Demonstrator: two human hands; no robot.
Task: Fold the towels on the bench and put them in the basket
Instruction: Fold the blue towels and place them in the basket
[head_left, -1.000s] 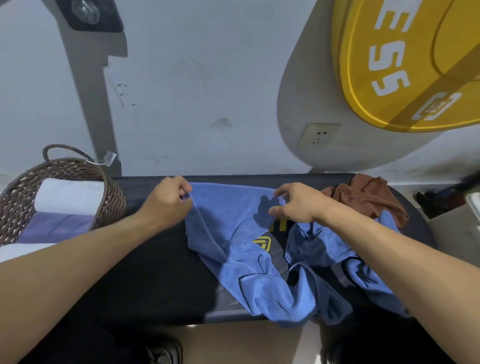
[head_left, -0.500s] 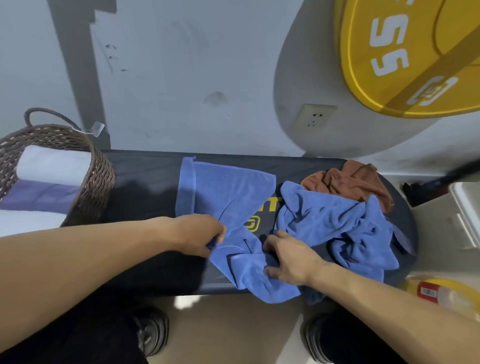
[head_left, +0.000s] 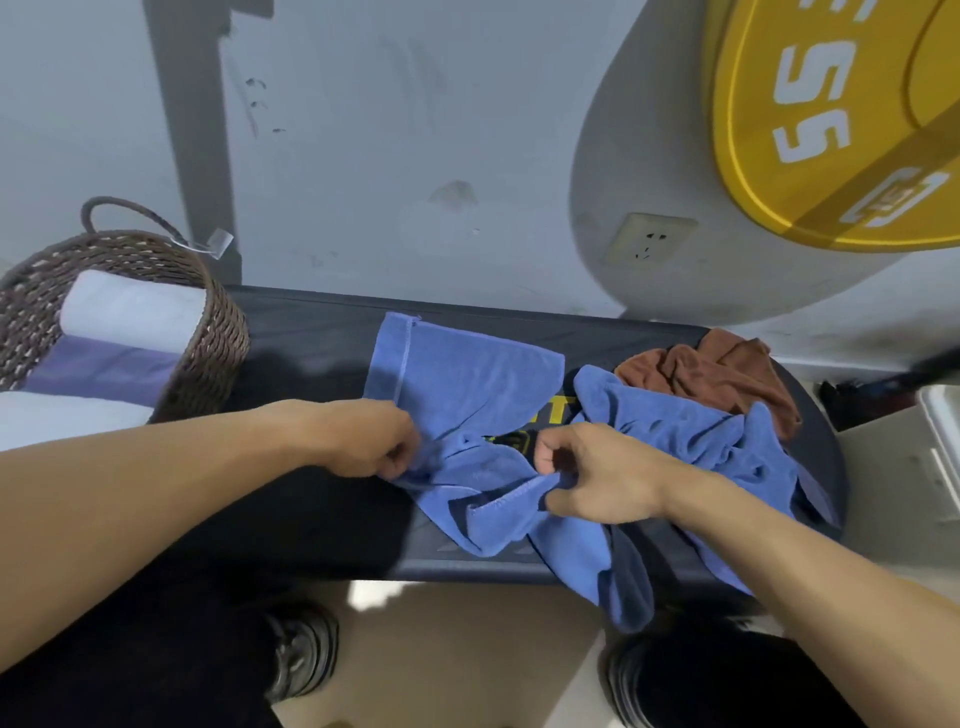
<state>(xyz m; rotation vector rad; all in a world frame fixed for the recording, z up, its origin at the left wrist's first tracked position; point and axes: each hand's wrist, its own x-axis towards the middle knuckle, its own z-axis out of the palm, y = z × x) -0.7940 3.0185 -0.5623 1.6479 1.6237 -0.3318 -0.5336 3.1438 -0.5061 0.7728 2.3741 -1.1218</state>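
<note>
Both hands are pinching the near edge of a blue towel (head_left: 467, 384) that is lying on the black tabletop (head_left: 311, 338): left hand (head_left: 371, 441), right hand (head_left: 597, 478). A basket (head_left: 208, 332) is standing at the tabletop's left end, below a grey wall (head_left: 389, 130).

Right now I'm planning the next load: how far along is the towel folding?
Done: folded white and purple towels in the woven wicker basket. In hand: both hands pinch the flat blue towel. Left: crumpled blue towel and rust-brown towel.

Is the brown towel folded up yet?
No. The brown towel lies crumpled in a heap at the bench's right end, beside the bunched blue towel.
</note>
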